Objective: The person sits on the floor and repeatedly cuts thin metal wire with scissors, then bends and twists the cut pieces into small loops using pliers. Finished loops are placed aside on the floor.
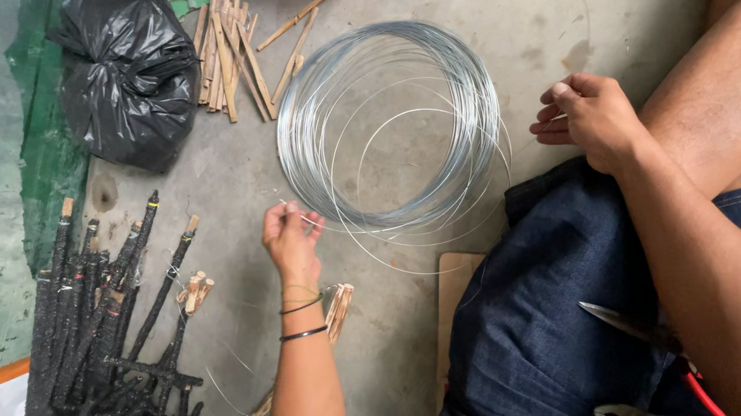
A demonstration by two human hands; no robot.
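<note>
The left hand (292, 236) pinches the free end of a thin silver wire between fingertips, the other fingers loosely curled. Just right of it on the concrete floor (538, 9) lies the large round coil of shiny steel wire (389, 125). The right hand (588, 116), beyond the coil's far side, is half closed with fingers curled at the coil's loose outer strands; whether it grips one cannot be told. Left of the left hand lies a pile of black-coated sticks (101, 363).
</note>
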